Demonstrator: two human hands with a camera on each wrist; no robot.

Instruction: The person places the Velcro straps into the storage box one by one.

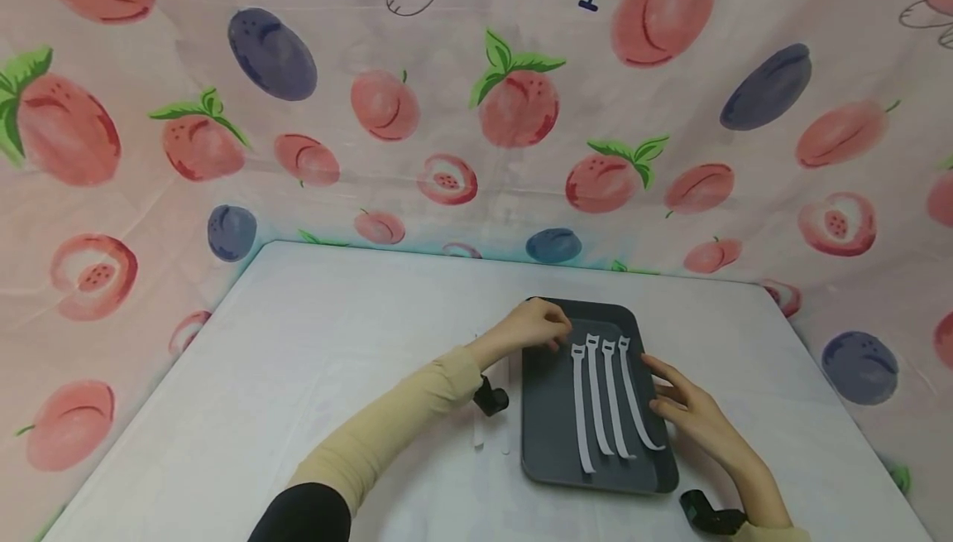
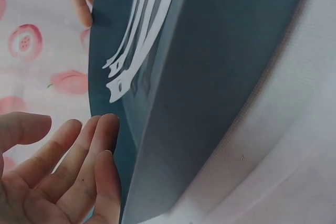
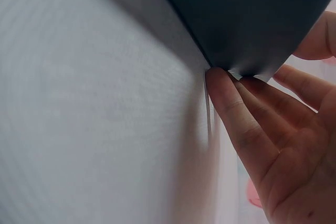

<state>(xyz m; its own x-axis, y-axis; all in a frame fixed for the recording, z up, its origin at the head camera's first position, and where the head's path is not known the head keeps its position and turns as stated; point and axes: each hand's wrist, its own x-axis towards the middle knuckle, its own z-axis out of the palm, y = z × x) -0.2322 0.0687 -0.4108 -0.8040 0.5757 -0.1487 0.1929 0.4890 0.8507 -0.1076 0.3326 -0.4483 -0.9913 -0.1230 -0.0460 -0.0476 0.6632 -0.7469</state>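
A dark grey rectangular tray [image 1: 547, 430] lies on the table with several white cable straps [image 1: 599, 397] side by side in it. Each strap has a slotted head towards the far end; the tails curl near the tray's close end. My left hand [image 1: 542, 325] hovers over the tray's far left corner, fingers loosely bent and holding nothing. In the left wrist view its fingertips are beside the tray wall [image 2: 210, 77]. At the right side of the tray, my right hand [image 1: 696, 414] touches the edge with extended fingers; the right wrist view shows its fingertips [image 3: 218, 80] at the tray's underside.
Left of the tray, thin white strips [image 1: 479, 430] lie on the white table [image 1: 357, 343], hard to make out against it. A fruit-printed cloth [image 1: 447, 45] hangs behind and beside the table. A dark camera [image 1: 491, 397] sits on my left wrist.
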